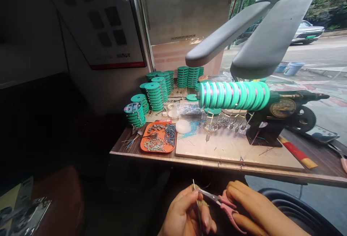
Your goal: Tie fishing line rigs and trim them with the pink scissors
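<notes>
Below the table's front edge, my left hand [183,207] pinches a thin stick [193,183] between thumb and fingers; its pale tip points up and its lower part looks dark. My right hand [246,201] has its fingers through the handles of pink-handled scissors [230,209]. The scissors' blades reach left to my left thumb and fingertips, close beside the stick. Whether the blades are fully closed, or have a line between them, is too small to tell. A faint thread [207,185] shows just above the blades.
Across the table sits a black winding device [283,107] carrying a row of green spools [234,95], under a grey lamp [271,37]. An orange tray [142,148] holds small metal parts. Stacked green spools [154,97] stand behind. A wooden board [195,151] lies near the front edge.
</notes>
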Available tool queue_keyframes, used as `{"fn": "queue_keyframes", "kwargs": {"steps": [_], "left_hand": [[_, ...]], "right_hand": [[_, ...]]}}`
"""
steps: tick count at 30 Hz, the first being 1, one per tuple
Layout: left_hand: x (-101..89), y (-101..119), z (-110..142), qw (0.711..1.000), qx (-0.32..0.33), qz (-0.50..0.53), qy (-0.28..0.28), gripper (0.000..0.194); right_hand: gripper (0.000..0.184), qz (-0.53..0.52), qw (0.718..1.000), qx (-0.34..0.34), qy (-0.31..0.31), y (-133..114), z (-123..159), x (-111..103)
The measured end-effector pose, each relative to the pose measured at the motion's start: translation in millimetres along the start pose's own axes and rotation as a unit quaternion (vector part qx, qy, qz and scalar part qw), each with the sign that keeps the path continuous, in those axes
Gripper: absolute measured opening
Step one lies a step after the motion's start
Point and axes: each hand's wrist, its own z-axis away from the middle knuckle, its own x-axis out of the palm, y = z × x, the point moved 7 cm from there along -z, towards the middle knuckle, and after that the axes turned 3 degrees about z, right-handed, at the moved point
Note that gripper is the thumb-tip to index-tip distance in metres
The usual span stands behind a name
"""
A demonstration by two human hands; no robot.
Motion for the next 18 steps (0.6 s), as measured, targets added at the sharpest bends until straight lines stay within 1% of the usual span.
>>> {"fn": "queue_keyframes", "kwargs": {"steps": [6,13,18], "left_hand": [[0.9,-1.7,2.6,1.0,-0.016,0.02,-0.008,0.015],[1.2,-2.4,2.4,1.0,-0.014,0.024,-0.013,0.016],[2.6,-1.6,4.0,0.999,-0.019,0.024,-0.009,0.015]], "right_hand": [[0.01,-0.031,0.999,-0.02,-0.032,-1.9,-2.9,-0.8],[0.013,-0.012,0.999,-0.02,-0.039,0.2,-2.4,-2.6],[0.013,-0.005,0.999,-0.013,-0.046,-4.8,-7.9,-1.7]]}}
